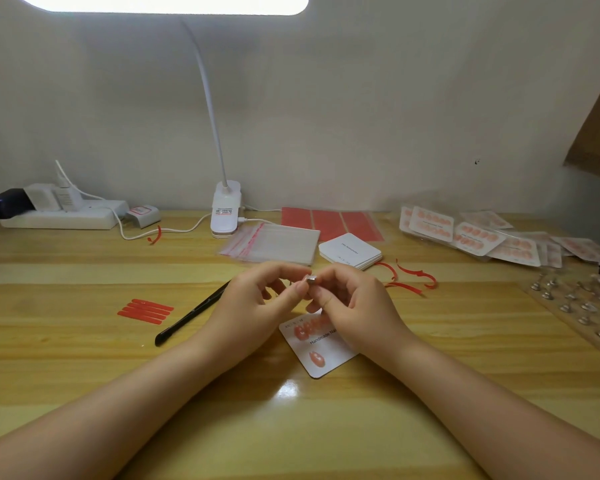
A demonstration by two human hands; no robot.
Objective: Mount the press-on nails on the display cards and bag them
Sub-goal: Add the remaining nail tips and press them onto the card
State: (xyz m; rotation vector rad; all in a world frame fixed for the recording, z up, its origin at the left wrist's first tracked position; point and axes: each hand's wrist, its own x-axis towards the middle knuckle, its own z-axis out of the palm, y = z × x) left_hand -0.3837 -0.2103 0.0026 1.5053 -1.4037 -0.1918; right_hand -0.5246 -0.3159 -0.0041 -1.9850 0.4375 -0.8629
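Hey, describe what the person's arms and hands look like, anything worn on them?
Both forearms are bare as far as the frame shows, with no sleeves visible. The left hand and right hand show no gloves, watch or bracelets. No rings are apparent, though some fingers are hidden. The fingernails visible look short and unpainted.

Legible text: one partial print, on one display card.
White display card (321,351) on the table (84,341), under the right hand (357,306): black print reads "Handmade Na", the rest of the line hidden by that hand; a smaller line at the card's upper left corner is too small to read. Top card of the stack of white cards (350,251): one line of small black print, illegible. Lamp clip base (225,211): label with a black barcode-like block and a red line, characters unreadable. Small grey box (142,214): red-bordered label, unreadable.
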